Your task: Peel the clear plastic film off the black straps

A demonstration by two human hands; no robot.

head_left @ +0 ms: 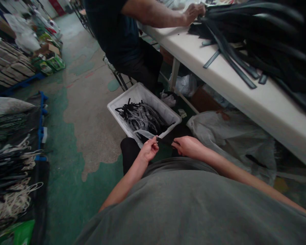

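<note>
In front of my lap, my left hand (150,149) is closed in a pinch at the near rim of a white plastic bin. It grips the end of a translucent plastic sleeve (143,133), and a small dark tip shows at the fingertips. To its right, my right hand (187,145) is also closed, fingers curled together; what they hold, if anything, is hidden. The white bin (121,123) stands on the floor, with many black strips (140,115) in it, several of them in clear plastic.
A co-worker in dark clothes (112,30) sits at the white table (181,44), one hand (193,14) by a heap of black strips (234,41). A whitish sack (226,136) lies beneath the table. Bundled cords (12,200) and a blue pallet (42,119) lie left.
</note>
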